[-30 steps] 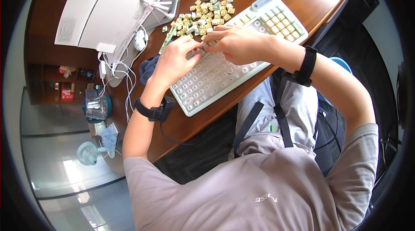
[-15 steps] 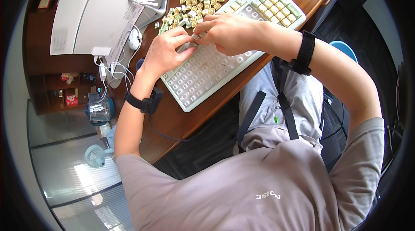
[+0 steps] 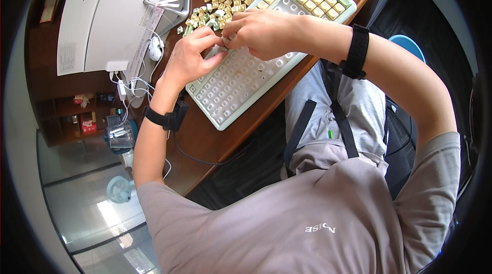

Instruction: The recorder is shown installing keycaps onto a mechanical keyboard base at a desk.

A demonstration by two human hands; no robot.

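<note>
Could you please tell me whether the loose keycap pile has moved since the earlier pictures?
No, not visibly: judged against the monitor stand, the keycap pile keeps its place.

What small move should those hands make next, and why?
Perhaps ease the right hand aside to check underneath: it and the left hand come together over the keyboard, hiding that spot, while many key positions are bare and loose keycaps lie nearby.

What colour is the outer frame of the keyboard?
The keyboard's frame is pale green, seen best in the head view.
</note>
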